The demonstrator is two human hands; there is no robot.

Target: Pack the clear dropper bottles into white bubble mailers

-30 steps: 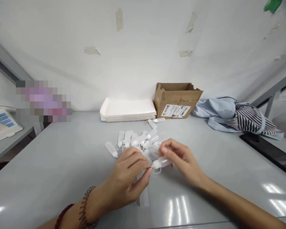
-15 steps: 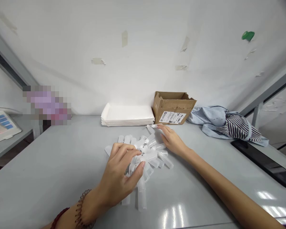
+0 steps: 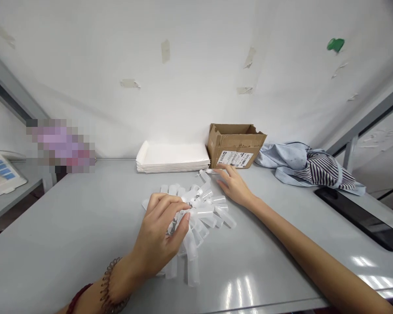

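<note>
Your translucent plastic dropper bottles (image 3: 205,212) lie loose in a spread pile on the grey table (image 3: 85,226), pointing every which way, with one bottle (image 3: 193,272) lying nearest you at the front. Your left hand (image 3: 162,226) is curved over the pile's left side, thumb and fingertips a narrow gap apart, seemingly gripping nothing. Your right hand (image 3: 236,186) reaches to the far edge, its fingertips at a small bottle (image 3: 210,171) just in front of the cardboard box (image 3: 237,146); you can't tell whether they pinch it. As far as this view shows, the handling looks well short of finished: no bottles stand sorted or in rows, and none rest on the stack of white envelopes (image 3: 173,157). Your left hand hides part of the pile and the box's bottom isn't visible, so any count of bottles done or left is uncertain.
</note>
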